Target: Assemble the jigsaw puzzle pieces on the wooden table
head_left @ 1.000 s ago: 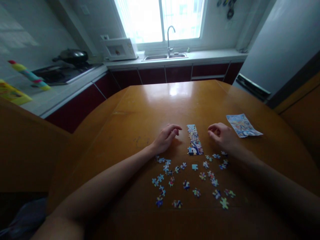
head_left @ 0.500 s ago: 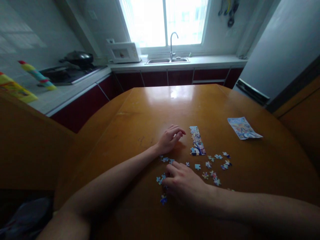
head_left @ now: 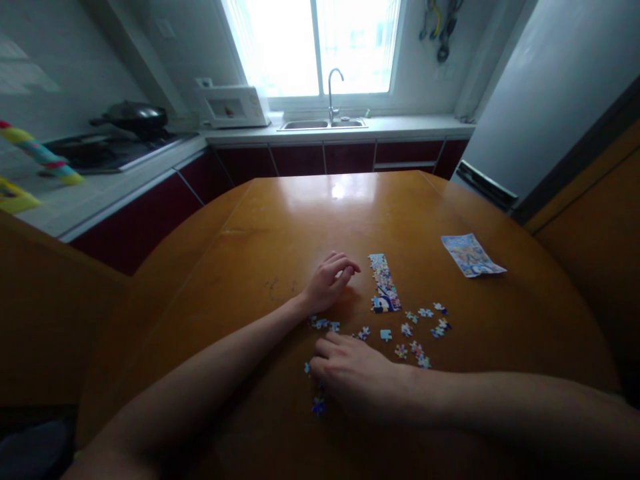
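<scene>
Joined strip: the pc. strip [head_left: 384, 283] is lying flat on the table [head_left: 280, 233], betw. L hand and printed sheet [head_left: 470, 255]; approx. one narrow band is showing assembled.
Loose pcs: many loose pieces [head_left: 385, 335] are lying scattered on the near side, unjoined to the strip; R hand is hiding some, so can't count. Prob. most work is remaining.
L hand: left hand [head_left: 330, 280] is resting beside the strip, fingers loosely curled, apparently holding nothing.
R hand: right hand [head_left: 350, 370] is reaching palm-down over loose pcs; fingertips are hiding, can't tell if gripping.
Pan: dark pan [head_left: 133, 117] is sitting on the hob [head_left: 117, 152]; contents aren't showing.
Sink: sink [head_left: 305, 125] is standing under the tap [head_left: 331, 100]; insides aren't showing clearly.
</scene>
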`<control>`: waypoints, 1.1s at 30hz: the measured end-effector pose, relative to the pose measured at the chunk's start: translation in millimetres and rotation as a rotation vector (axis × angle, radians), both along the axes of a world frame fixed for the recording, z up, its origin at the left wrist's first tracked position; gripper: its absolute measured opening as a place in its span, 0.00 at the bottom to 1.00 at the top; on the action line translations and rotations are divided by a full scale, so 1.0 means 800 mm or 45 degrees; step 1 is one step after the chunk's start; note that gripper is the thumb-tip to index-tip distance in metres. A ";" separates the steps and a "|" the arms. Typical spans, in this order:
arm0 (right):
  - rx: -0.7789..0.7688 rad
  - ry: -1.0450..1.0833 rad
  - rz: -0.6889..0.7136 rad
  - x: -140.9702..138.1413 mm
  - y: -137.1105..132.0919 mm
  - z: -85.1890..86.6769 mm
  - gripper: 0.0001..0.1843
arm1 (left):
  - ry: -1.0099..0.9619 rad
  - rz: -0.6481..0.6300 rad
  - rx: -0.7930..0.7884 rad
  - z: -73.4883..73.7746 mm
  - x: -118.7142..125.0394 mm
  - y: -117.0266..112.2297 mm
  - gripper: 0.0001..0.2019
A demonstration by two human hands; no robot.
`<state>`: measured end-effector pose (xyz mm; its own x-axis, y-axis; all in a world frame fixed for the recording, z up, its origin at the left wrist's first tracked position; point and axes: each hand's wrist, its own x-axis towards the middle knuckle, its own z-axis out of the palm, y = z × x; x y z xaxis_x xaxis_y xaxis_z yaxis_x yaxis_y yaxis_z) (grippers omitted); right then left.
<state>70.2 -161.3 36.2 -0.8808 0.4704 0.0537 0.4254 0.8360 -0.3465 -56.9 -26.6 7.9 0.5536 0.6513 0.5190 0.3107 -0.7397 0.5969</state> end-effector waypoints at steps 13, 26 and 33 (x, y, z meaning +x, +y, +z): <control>-0.684 0.786 -0.731 0.097 0.063 0.026 0.05 | 0.025 -0.009 0.016 0.003 0.001 -0.005 0.12; -0.556 0.780 -1.003 0.137 0.099 -0.015 0.05 | 0.260 -0.304 0.143 0.017 -0.002 -0.017 0.11; -0.470 0.715 -0.939 0.134 0.099 -0.020 0.06 | 0.401 -0.402 0.201 0.015 -0.005 -0.015 0.12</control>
